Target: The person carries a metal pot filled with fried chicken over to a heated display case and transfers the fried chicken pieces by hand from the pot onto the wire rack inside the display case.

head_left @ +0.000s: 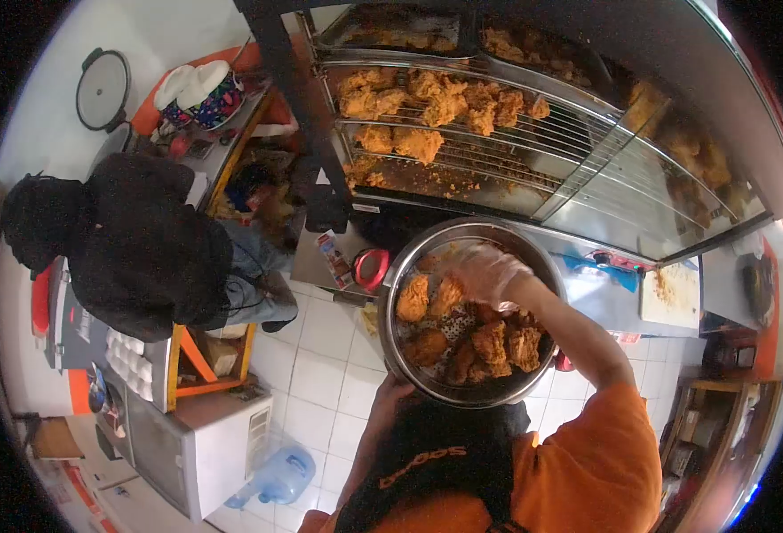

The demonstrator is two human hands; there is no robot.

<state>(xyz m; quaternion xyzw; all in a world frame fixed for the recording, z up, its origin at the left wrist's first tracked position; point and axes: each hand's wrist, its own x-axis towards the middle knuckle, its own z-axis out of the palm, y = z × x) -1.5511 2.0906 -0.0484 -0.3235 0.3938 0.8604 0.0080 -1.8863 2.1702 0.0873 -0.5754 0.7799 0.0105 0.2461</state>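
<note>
A large round metal pot with a perforated bottom holds several pieces of fried chicken. My right hand, in a clear plastic glove, reaches into the pot at its upper part, beside a chicken piece; its fingertips are blurred, and whether they grip anything is unclear. At the pot's lower left rim is my left hand, mostly hidden by the pot, with its fingers out of sight.
A heated display case with chicken on wire racks stands beyond the pot. A red-rimmed item lies left of the pot. A person in dark clothes stands at left. A blue water bottle lies on the floor.
</note>
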